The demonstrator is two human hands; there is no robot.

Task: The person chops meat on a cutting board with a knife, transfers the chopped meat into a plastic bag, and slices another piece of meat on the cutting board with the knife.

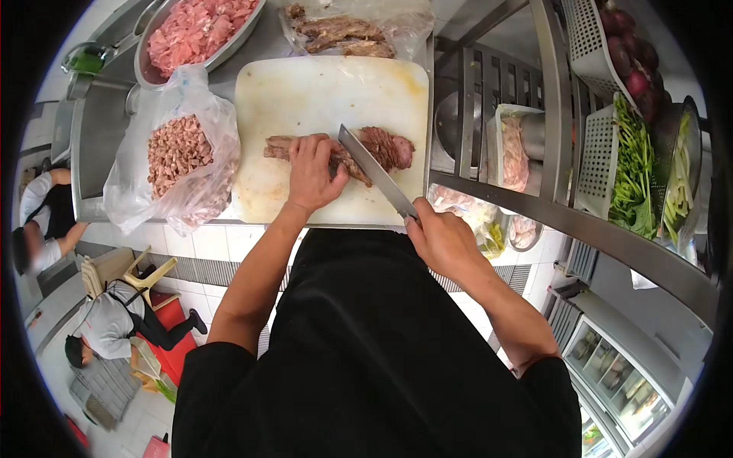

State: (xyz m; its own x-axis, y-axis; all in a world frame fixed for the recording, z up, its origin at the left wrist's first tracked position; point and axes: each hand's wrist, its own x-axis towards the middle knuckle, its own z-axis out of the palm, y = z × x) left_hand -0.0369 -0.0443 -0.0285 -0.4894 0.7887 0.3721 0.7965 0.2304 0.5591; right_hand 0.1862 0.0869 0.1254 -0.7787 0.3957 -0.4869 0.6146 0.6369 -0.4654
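Note:
A long piece of browned cooked meat (279,146) lies across the white cutting board (305,91). My left hand (311,172) presses down on it with curled fingers, hiding its middle part. In my right hand (443,237) is a kitchen knife (378,174), its handle mostly covered by my fingers. The blade slants up and left over the meat, just right of my left hand. Beyond the blade sits another brown piece of meat (389,149) with a pinkish end; whether the two pieces are joined under the blade I cannot tell.
Diced meat fills a plastic bag (122,179) left of the board. Behind stand a metal bowl (139,65) of raw pink meat and a bag (408,27) with more browned meat. A metal rack (504,202) rises at the right, beside baskets of greens (632,175). Two people are at far left.

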